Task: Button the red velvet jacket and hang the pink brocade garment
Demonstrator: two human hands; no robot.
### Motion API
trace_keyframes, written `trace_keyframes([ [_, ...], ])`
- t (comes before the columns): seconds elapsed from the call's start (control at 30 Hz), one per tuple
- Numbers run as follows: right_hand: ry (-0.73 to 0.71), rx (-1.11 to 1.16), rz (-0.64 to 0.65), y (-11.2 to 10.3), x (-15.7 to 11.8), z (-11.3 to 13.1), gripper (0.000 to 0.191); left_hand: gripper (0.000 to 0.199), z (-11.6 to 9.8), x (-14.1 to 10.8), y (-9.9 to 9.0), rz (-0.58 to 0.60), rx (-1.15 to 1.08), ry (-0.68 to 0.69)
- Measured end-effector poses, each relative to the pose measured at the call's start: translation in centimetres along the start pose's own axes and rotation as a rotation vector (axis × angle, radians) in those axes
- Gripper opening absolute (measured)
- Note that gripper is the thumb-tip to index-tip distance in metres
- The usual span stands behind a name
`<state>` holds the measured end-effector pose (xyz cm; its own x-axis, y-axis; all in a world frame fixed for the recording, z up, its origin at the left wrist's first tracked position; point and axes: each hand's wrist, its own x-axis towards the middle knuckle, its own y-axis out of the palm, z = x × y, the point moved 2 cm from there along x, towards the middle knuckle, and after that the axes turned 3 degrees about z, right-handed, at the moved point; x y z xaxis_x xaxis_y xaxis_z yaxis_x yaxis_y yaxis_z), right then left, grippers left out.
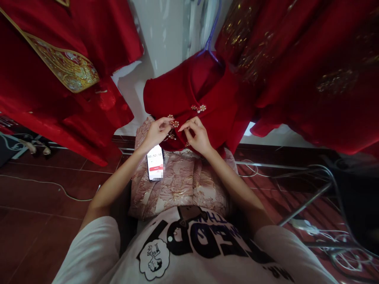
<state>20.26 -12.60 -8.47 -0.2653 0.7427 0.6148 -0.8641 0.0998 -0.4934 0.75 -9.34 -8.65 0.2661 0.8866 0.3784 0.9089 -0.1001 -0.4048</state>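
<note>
Both hands pinched a pearl frog button (pixel 174 124) on the hanging red jacket (pixel 213 114), left hand (pixel 155 134) and right hand (pixel 197 136) fingers nearly closed; the upper clasp (pixel 199 108) looked fastened, this one seemingly not yet.

Red robe with gold embroidered trim (pixel 63 67) hangs upper left. More dark red garments with gold sequins (pixel 310 67) hang upper right. Phone (pixel 155 162) lies screen up on pink brocade fabric (pixel 183 181), showing a timer. White cable (pixel 59 188) runs across dark red tiled floor (pixel 38 221). Metal wire rack (pixel 325 197) right. White wall (pixel 166 35) behind.
</note>
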Motion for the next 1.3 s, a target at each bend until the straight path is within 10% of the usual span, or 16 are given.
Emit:
trace_keyframes([
  [1.3,0.17,0.042,-0.077,2.3,2.5,0.0,0.007,0.014,0.4,0.0,-0.7,-0.1,0.027,0.079],
])
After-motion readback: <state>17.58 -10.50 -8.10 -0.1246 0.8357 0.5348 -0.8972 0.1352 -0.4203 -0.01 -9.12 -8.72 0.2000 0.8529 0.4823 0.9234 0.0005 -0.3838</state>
